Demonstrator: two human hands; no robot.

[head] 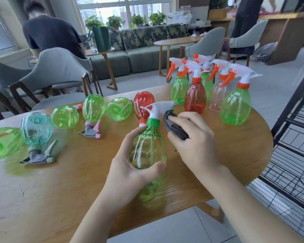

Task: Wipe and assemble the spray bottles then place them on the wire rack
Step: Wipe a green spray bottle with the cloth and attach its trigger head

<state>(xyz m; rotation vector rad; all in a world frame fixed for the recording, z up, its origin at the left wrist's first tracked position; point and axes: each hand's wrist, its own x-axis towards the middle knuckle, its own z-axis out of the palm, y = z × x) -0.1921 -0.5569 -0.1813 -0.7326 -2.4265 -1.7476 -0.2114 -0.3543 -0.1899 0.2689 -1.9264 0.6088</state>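
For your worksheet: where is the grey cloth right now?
In the head view, right of centre: the grey cloth is held in the right hand, beside the white trigger head.

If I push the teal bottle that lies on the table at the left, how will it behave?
The teal bottle looks empty and thin-walled, so it is probably light and slides easily on the smooth wooden table. Its rounded body suggests it may roll, though its grey trigger head resting on the table would likely limit that.
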